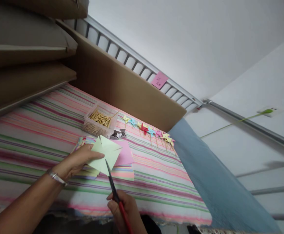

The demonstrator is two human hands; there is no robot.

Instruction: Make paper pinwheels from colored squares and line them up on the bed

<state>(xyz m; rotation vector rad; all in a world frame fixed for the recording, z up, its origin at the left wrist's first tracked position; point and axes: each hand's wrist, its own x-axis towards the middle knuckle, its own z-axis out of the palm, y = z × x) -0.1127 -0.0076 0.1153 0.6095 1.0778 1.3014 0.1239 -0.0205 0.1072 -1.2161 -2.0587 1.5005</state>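
Note:
My left hand [80,160] pinches a pale green square of paper [107,154] at its left corner and holds it just above a stack of coloured paper sheets [122,167]. My right hand [126,208] is closed round the red handles of a pair of scissors [114,188]. The dark blades point up and away from me, and their tip meets the lower edge of the green paper. A silver bracelet sits on my left wrist.
A striped cloth [46,130] covers the surface. A clear box of wooden sticks [99,123] stands behind the paper, with a row of small paper pinwheels [151,131] to its right. A cardboard panel [122,87], a railing and a blue sheet [212,185] border the far and right sides.

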